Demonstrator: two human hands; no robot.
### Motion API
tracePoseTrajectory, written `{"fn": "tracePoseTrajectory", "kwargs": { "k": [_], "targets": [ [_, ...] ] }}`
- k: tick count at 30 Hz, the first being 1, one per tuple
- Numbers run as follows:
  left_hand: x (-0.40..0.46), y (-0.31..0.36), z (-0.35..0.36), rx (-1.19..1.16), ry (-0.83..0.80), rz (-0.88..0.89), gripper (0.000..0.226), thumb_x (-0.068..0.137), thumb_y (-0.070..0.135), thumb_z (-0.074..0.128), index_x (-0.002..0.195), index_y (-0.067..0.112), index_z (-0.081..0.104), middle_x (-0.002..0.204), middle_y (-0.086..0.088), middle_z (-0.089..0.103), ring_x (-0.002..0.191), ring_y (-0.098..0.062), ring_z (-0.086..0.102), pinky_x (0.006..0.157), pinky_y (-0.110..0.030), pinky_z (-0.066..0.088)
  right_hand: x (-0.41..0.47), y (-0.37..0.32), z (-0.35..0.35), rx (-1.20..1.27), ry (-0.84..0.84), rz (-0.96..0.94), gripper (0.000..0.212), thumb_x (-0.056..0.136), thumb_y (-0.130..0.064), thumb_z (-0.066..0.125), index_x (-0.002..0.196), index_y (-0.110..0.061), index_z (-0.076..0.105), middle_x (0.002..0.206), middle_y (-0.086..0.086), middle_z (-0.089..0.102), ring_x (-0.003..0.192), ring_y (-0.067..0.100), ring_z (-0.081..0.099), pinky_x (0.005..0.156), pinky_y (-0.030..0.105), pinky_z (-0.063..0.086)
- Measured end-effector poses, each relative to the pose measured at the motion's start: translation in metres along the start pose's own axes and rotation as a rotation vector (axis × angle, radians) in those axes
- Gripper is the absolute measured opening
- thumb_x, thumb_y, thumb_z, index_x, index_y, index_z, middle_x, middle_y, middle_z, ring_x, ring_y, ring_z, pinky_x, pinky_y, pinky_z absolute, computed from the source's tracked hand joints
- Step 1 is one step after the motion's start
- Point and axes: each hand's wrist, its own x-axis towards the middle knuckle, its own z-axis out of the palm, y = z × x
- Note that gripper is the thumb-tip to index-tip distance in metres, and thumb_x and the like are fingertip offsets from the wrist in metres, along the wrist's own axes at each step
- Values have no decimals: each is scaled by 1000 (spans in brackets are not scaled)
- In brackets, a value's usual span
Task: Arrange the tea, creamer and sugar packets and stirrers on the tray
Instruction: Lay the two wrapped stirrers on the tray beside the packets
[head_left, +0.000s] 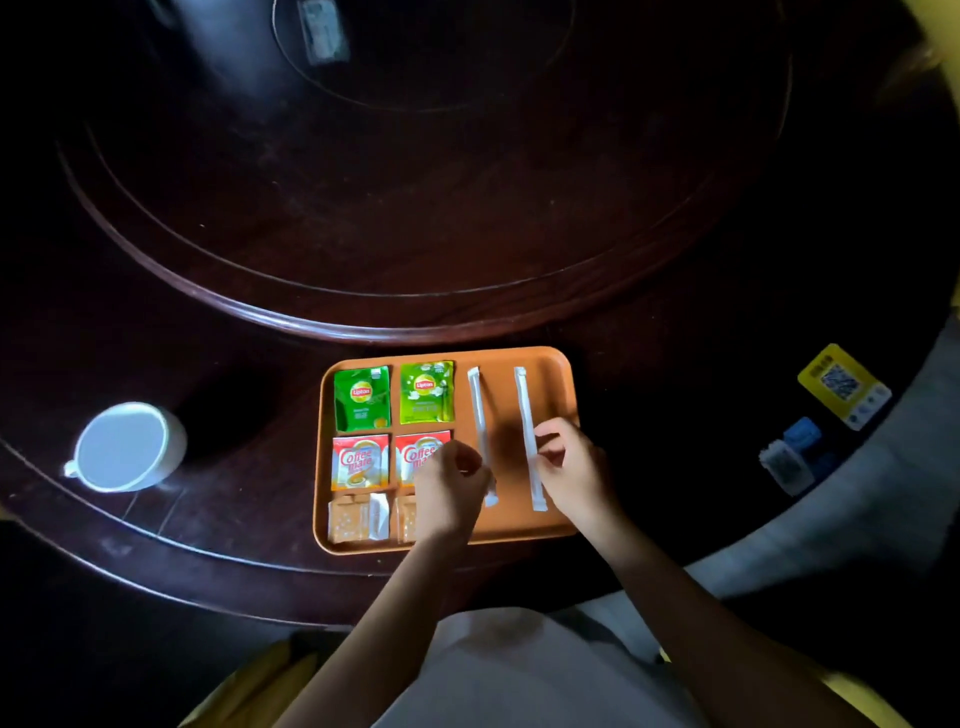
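While the tea packets (393, 397), creamer packets (360, 461) and sugar packets (357, 517) lie in rows at the tray's (561, 384) left, the head view shows each hand at a stirrer. The left hand (451, 488) curls beside the left stirrer (479, 421); the right hand (569, 465) pinches the right stirrer (525, 415). Whether the left grip is closed cannot be told. Good practice: slide the stirrers parallel, evenly spaced.

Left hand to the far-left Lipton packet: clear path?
Probably yes. The left hand hovers over the right creamer packet; the dark green Lipton packet lies uncovered up-left with nothing standing between.
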Motion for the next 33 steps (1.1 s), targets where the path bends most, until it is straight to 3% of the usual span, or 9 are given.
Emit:
{"fn": "tracePoseTrajectory", "kwargs": {
  "k": [2,6,9,14,17,19,21,25,33],
  "targets": [
    [2,0,9,49,8,24,8,69,3,64,65,9,60,62,-2,63,60,-15,56,51,-4,36,4,6,0,-23,-29,5,20,84,-1,58,103,-8,59,87,3,61,77,12,57,61,5,40],
    [1,0,18,140,7,59,4,77,7,61,74,9,63,73,-6,66,68,-18,58,53,-11,35,10,12,-1,-103,-51,-10,21,85,-7,61,105,-10,57,94,11,67,84,22,64,70,27,54],
    [-1,2,22,196,34,47,7,81,14,57,77,11,63,78,-9,70,73,-27,64,58,-24,42,13,18,-4,-212,-52,-58,22,84,-10,63,105,-9,57,97,12,68,89,25,65,76,32,53],
    [-8,4,15,431,34,267,15,83,22,58,94,13,59,96,-8,66,81,-30,63,59,-28,43,4,33,-10,-527,75,-359,30,72,-14,74,99,-13,62,99,8,67,89,26,66,73,37,55],
    [-3,-5,10,583,-74,507,38,78,16,67,114,12,57,119,-13,60,95,-33,63,61,-35,53,4,44,-17,-680,132,-582,36,71,-19,70,106,-17,62,112,2,66,107,22,56,89,38,46],
    [2,-11,7,718,-155,557,63,73,20,72,131,13,46,140,-12,49,112,-37,57,69,-41,56,6,51,-21,-733,65,-650,43,77,-27,59,119,-17,57,132,1,57,128,20,42,104,40,31],
    [5,-12,5,768,-244,540,78,77,26,69,142,17,28,154,-4,27,124,-36,47,78,-45,54,9,55,-24,-808,-34,-657,53,76,-33,62,126,-17,53,140,1,50,136,21,36,109,46,29],
    [8,-9,3,837,-334,494,83,85,34,58,146,23,2,158,5,5,130,-28,33,89,-42,47,11,53,-26,-885,-121,-655,61,71,-36,72,126,-17,54,137,1,54,132,20,42,105,51,31],
    [6,-4,1,895,-342,480,80,87,38,54,147,22,4,159,5,5,135,-29,28,94,-43,45,11,50,-25,-871,-106,-647,64,67,-38,75,124,-17,57,135,0,56,129,19,46,102,52,37]
  ]
}}
